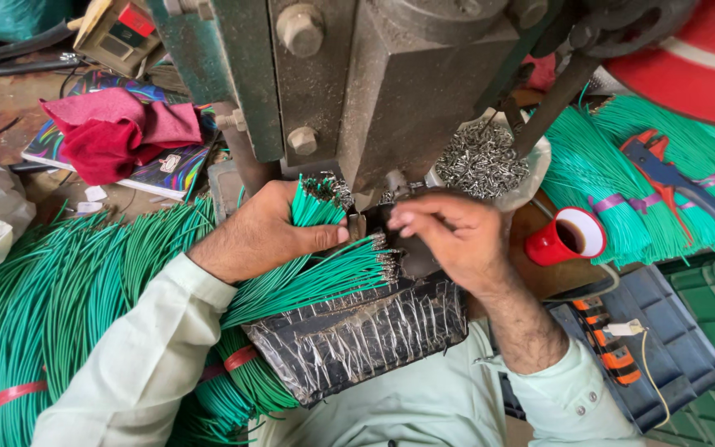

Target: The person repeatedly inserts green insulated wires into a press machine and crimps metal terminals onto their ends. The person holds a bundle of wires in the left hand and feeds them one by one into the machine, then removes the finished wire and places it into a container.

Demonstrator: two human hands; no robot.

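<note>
My left hand [262,233] grips a bundle of green wires [324,277] with metal tips, fanned toward the base of a grey press machine [399,83]. My right hand [457,240] is at the press base, fingers pinched together on something small that I cannot make out, just right of the wire tips. Both hands rest above a black pad wrapped in clear tape [357,339]. A heap of small metal terminals [482,161] lies in a dish behind my right hand.
Large bundles of green wire [51,306] lie at left, and more green wire bundles [622,190] at right with blue-and-red pliers [664,170] on top. A red cup [567,237] stands right of my hand. A red cloth [117,132] lies on a book.
</note>
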